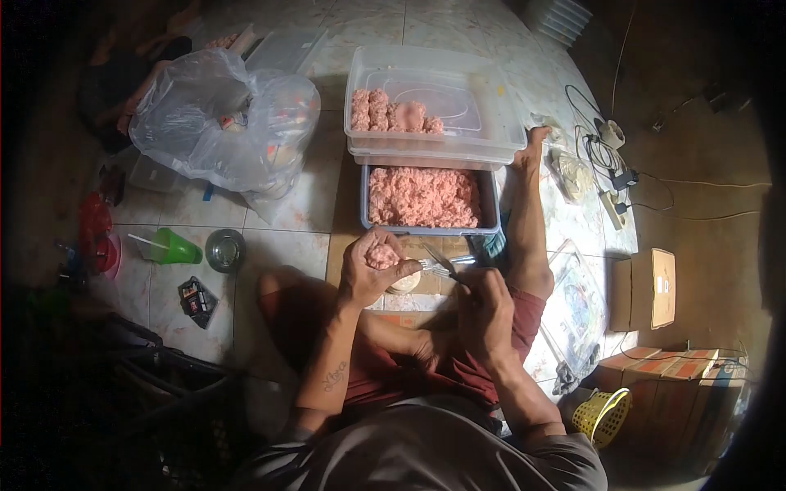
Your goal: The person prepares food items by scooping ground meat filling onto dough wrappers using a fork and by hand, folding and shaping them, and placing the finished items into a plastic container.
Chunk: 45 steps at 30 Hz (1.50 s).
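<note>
My left hand (pixel 370 274) is wrapped round a ball of pink minced meat (pixel 382 257). A fork (pixel 431 264) lies by my left thumb, its tines close to the thumb tip. My right hand (pixel 489 304) is closed on the handle of a knife (pixel 440 259), whose blade points up and left toward my left hand. In front of both hands a dark tray (pixel 497 209) holds loose minced meat (pixel 426 196). Behind it, stacked clear plastic boxes (pixel 491 98) hold shaped meat portions (pixel 378 110). A pale round item (pixel 405 283) sits below my left hand.
Left are a large plastic bag (pixel 192 114), a green cup (pixel 178 247), a glass dish (pixel 225 250) and a small black packet (pixel 197 301). Right are cables (pixel 606 155), a cardboard box (pixel 647 288) and a yellow basket (pixel 602 416). Another person's arm (pixel 143 90) shows at upper left.
</note>
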{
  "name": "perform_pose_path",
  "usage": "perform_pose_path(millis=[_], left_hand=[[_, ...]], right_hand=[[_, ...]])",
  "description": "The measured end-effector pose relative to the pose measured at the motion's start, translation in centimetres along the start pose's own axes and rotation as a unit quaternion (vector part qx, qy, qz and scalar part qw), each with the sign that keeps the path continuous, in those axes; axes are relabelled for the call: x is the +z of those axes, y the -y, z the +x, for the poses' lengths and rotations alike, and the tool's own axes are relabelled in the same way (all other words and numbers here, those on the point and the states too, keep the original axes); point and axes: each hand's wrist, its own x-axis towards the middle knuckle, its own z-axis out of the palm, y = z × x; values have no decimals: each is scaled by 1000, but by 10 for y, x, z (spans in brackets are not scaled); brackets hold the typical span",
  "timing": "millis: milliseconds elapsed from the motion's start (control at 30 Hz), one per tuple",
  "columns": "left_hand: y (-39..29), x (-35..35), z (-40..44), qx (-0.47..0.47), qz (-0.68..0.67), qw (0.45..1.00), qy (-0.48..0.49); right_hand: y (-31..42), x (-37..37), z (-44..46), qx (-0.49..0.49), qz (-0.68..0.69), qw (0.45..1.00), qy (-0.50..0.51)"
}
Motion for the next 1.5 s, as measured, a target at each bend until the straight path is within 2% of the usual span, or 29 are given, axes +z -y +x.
perform_pose_path(millis=[33, 100, 133, 167, 200, 300, 367, 433, 467, 567, 600, 633, 700, 733, 767, 833, 867, 900, 933, 967, 1033, 1100, 1167, 1233, 1267, 1300, 1367, 1433, 1500], left_hand=[[-5, 0, -2, -12, 10, 1000, 21], [-3, 10, 0, -17, -1, 1000, 21], [-7, 14, 3, -23, 86, 995, 36], [-9, 15, 6, -29, 173, 983, 49], [-3, 16, 7, 20, 206, 978, 29], [-1, 9, 7, -5, 220, 975, 39], [-1, 10, 3, -57, 174, 981, 59], [-2, 5, 5, 46, 49, 996, 63], [-4, -6, 4, 27, 4, 997, 77], [-2, -8, 5, 0, 10, 988, 154], [8, -11, 7, -1, 192, 964, 181], [22, -9, 5, 2, 191, 964, 183], [28, -3, 8, -113, 0, 989, 95], [30, -9, 3, -129, 22, 982, 134], [27, -8, 3, -130, 21, 982, 136], [24, -5, 7, -14, 107, 988, 110], [21, -3, 14, -71, 52, 987, 137], [16, -1, 16, -66, 50, 987, 135], [10, 1, 17, -100, -36, 986, 127], [-1, 2, 19, -136, -123, 976, 118], [-7, 1, 25, -108, -124, 978, 130], [-28, 2, 32, -49, -139, 986, 83], [-25, -11, 37, -27, -148, 984, 98], [-18, -23, 33, -40, -217, 973, -74], [12, -39, 31, -35, -165, 979, -113], [49, -57, 30, -31, -112, 981, -152], [84, -74, 29, -100, -89, 968, -212], [91, -76, 35, -97, -58, 960, -257], [88, -89, 41, -124, -90, 960, -233]], right_hand=[[6, -5, 2, 26, 4, 1000, 8], [-4, 7, 6, -19, 45, 999, 22], [-16, 12, 3, -42, -43, 996, 66], [-13, 13, 7, -51, -37, 991, 119], [-6, 8, 7, -56, -28, 993, 97], [-1, 11, 11, -36, -3, 996, 77], [-1, 10, 8, -7, 6, 997, 73], [4, 5, 14, -34, 15, 995, 96], [4, 4, 13, 23, 69, 995, 67], [-5, 11, 13, 22, 52, 995, 85], [-13, 18, 17, -41, 32, 989, 140], [-16, 21, 19, -23, 54, 989, 136], [-23, 14, 30, -20, 17, 992, 120], [-28, 9, 39, 9, 36, 996, 85], [-43, 9, 50, -35, -9, 999, 39], [-53, 5, 81, -42, -94, 995, 12], [-57, 8, 83, -45, -97, 994, 12], [-62, 12, 90, -97, -147, 984, 18], [-66, 16, 97, -149, -195, 969, 24], [-33, 17, 103, -78, -131, 985, 77], [-45, 41, 106, -123, -104, 976, 147], [-29, 56, 117, -140, -83, 969, 184], [-15, 57, 146, -132, -82, 963, 218], [7, 47, 186, -216, -50, 964, 145], [3, 51, 213, -218, 2, 969, 112], [15, 48, 239, -193, -56, 974, 105], [-8, 61, 308, -242, -82, 960, 117], [12, 73, 349, -80, -139, 973, 165], [-19, 101, 389, -112, -188, 962, 162]])
